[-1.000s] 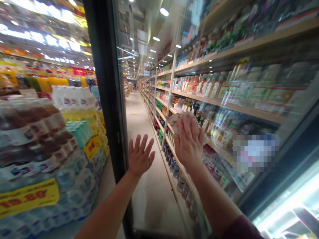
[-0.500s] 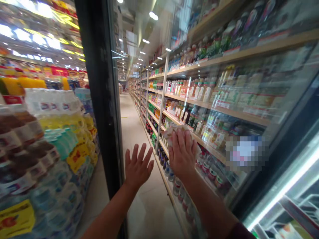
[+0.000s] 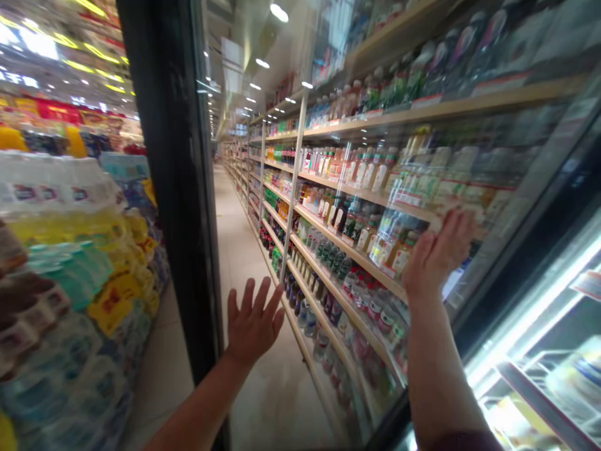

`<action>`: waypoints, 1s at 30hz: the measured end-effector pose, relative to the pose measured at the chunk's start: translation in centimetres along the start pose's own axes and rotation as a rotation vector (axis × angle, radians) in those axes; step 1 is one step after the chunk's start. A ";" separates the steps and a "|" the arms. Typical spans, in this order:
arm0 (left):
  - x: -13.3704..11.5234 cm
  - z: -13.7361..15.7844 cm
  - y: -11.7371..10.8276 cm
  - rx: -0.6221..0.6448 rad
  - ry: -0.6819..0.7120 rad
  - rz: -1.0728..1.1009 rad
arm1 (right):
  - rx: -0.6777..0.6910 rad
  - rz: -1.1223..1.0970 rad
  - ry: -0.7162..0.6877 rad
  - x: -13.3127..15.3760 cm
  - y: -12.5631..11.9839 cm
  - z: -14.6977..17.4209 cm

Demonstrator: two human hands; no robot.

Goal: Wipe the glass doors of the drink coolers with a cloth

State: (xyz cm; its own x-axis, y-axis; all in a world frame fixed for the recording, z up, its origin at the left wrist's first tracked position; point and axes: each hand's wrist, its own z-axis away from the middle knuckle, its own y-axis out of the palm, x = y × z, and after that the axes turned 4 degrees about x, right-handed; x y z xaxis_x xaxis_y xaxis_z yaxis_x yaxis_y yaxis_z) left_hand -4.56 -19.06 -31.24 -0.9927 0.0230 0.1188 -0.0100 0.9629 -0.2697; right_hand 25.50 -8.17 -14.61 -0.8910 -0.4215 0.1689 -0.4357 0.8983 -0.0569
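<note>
A large glass door with a black frame (image 3: 166, 156) stands in front of me. My left hand (image 3: 251, 329) is flat with its fingers spread, at the lower left part of the glass near the frame; nothing is in it. My right hand (image 3: 436, 257) is at the right side of the pane, fingers stretched up and blurred by motion. A pale crumpled cloth (image 3: 475, 216) shows beside its fingertips, mostly hidden and smeared, held flat between hand and glass.
Shelves of bottled drinks (image 3: 352, 175) and a pale aisle floor (image 3: 235, 250) show in the glass. At left are stacked packs of bottles (image 3: 56, 188) with a yellow sign (image 3: 115, 300). At lower right, a lit cooler interior has wire racks (image 3: 539, 401).
My right hand has moved right and upward across the glass with the cloth. My left hand stays spread near the same part of the pane. The view has shifted slightly right.
</note>
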 end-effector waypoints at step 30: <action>0.8 -0.3 0.8 0.006 0.034 -0.004 | -0.026 0.017 0.004 -0.5 0.4 3.4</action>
State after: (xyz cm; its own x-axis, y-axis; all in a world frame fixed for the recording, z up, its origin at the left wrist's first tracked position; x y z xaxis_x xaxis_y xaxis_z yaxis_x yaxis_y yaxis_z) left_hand -5.31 -18.23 -31.06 -0.9880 0.0288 0.1520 -0.0142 0.9614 -0.2746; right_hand 25.28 -8.00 -18.07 -0.8976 -0.4057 0.1724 -0.4171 0.9082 -0.0342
